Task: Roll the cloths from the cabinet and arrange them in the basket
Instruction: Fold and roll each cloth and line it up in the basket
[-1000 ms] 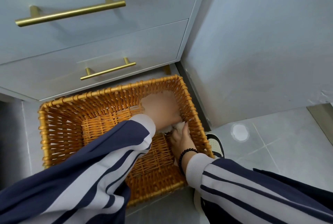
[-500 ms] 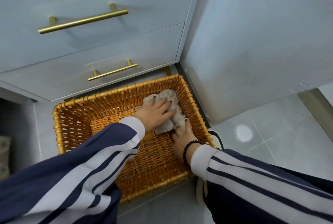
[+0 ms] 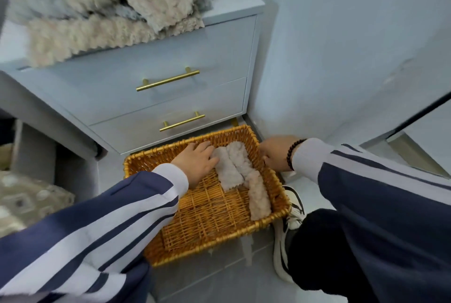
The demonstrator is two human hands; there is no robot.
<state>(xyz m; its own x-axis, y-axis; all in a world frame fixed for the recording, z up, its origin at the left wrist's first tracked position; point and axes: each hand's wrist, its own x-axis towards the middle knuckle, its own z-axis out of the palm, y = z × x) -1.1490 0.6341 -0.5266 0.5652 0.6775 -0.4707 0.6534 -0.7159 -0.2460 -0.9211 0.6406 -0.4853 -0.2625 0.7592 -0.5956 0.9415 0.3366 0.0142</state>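
Head view: the left hand [image 3: 196,162] rests loose-fingered on soft, light rolled cloths [image 3: 234,168] in the basket [image 3: 207,251]. The right hand [image 3: 274,152], fingers curled, sits at its rim; a roll is best cupped around the middle.

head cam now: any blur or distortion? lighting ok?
Head view: motion blur smears the pile of cloths on the cabinet and the frame edges; wide-angle bending tilts the cabinet's lines. Lighting soft and bluish, no glare. The basket, rolled cloths and left hand read fairly sharp.
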